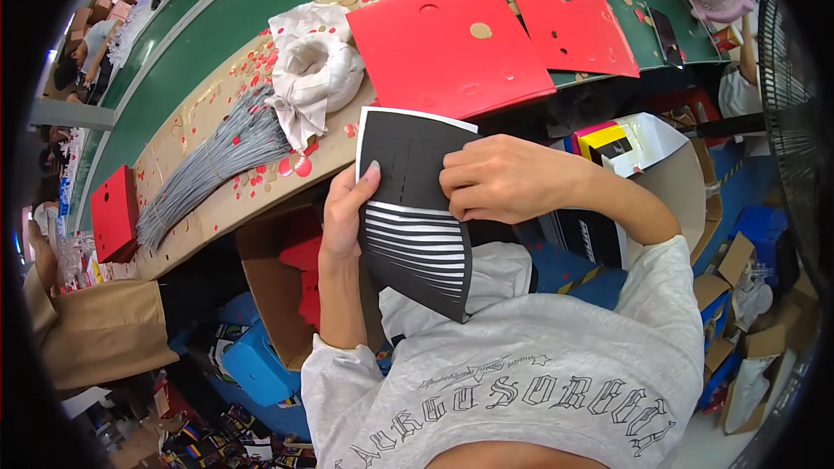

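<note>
Hands are raised in front of the chest, between the body and the workbench edge, where a flat black card sheet with white stripes on its lower part [417, 208] is held upright. The left hand [346, 208] is closed on the sheet's left edge, thumb on the face and fingers hidden behind, apparently to steady it. The right hand [499, 181] is curled over the right edge, fingertips pinching the card as though a fold were being pressed or a flap worked. The sheet's long axis runs from top to bottom, slightly tilted, its upper end toward the bench and its striped end toward the grey shirt. Beyond it, on the brown cardboard-covered bench [187, 143], lie large red card sheets with punched holes [447, 48], a bundle of grey cords [221, 161] and a white crumpled cloth [313, 69]
</note>
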A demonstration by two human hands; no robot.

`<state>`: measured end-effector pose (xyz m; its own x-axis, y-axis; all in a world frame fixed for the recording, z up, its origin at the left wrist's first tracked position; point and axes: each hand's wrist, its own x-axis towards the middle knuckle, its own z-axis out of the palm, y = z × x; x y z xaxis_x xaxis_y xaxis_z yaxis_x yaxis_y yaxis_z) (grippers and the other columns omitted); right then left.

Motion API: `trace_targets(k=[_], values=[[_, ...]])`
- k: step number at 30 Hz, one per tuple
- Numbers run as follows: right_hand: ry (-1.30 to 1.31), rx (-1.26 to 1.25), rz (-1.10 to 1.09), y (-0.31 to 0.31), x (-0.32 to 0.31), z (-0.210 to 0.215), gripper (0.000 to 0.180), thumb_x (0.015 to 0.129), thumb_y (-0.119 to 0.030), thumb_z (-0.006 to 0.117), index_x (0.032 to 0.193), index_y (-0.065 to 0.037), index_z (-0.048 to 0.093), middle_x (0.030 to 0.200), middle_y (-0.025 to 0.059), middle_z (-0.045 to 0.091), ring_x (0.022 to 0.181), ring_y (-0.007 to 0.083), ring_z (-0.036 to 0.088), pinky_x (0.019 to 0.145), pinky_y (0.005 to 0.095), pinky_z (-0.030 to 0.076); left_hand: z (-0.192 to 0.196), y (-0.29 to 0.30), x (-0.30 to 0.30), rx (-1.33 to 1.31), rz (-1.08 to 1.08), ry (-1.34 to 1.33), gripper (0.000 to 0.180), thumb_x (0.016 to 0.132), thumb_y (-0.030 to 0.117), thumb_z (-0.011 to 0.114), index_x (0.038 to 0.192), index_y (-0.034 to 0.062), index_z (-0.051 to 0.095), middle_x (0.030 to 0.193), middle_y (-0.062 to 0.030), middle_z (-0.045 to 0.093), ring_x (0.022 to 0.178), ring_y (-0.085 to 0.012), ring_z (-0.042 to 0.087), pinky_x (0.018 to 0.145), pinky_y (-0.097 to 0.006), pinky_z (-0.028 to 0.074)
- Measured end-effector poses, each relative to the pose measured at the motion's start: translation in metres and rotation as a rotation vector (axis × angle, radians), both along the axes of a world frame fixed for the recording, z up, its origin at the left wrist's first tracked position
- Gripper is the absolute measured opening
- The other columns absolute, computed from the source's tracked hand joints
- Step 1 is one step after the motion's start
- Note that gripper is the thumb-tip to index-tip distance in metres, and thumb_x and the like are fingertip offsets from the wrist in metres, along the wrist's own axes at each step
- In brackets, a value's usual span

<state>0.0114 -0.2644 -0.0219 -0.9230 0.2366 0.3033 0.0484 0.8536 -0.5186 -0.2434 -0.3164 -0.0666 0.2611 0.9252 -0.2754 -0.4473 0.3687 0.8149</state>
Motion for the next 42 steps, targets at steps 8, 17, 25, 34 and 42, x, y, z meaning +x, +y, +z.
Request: trace_targets(k=[8,17,25,34,42], values=[[0.180,0.069,-0.023,-0.006,0.008,-0.010,0.019,0.077,-0.013,0.078,0.094,-0.008,0.073,0.081,0.0014,0.057,0.071,0.0194,0.056,0.058,0.0338,0.045,-0.010,0.002,-0.006,0.009,-0.019,-0.097,0.037,0.104,0.021,0.049,0.123,-0.0097,0.056,0.109,-0.0161,0.070,0.091,-0.0174,0.071,0.081,-0.028,0.056],[0.038,-0.087,-0.055,-0.009,0.008,-0.005,0.009,0.080,-0.015,0.076,0.083,-0.008,0.070,0.079,0.0010,0.056,0.082,0.0190,0.057,0.072,0.0357,0.040,-0.020,0.003,0.002,0.013,-0.053,-0.141,0.039,0.102,0.020,0.053,0.126,-0.0104,0.055,0.112,-0.0162,0.069,0.093,-0.0171,0.070,0.083,-0.028,0.056],[0.074,-0.226,-0.021,0.010,0.005,0.003,0.010,0.085,-0.013,0.073,0.086,-0.010,0.064,0.085,0.0025,0.056,0.085,0.0215,0.057,0.076,0.0364,0.042,-0.016,0.002,-0.006,0.131,-0.004,0.210,0.033,0.101,0.018,0.053,0.119,-0.0079,0.061,0.101,-0.0081,0.070,0.082,-0.0120,0.064,0.076,-0.027,0.051],[0.077,-0.457,-0.416,0.123,-0.007,-0.009,0.011,0.090,-0.012,0.071,0.091,-0.002,0.067,0.105,0.0058,0.064,0.101,0.0159,0.061,0.087,0.0300,0.048,0.037,0.013,0.026,1.037,-0.228,0.870,0.035,0.076,0.009,0.077,0.102,-0.0083,0.060,0.105,-0.0211,0.059,0.093,-0.0396,0.059,0.077,-0.044,0.050],[-0.266,-0.416,-0.529,0.129,-0.022,-0.012,0.015,0.087,-0.027,0.074,0.088,-0.012,0.073,0.117,-0.0029,0.066,0.108,0.0136,0.063,0.089,0.0321,0.045,0.107,0.010,-0.017,1.048,-0.432,0.715,0.037,0.071,0.026,0.081,0.088,-0.0038,0.066,0.089,-0.0202,0.071,0.080,-0.0373,0.073,0.075,-0.044,0.058]])
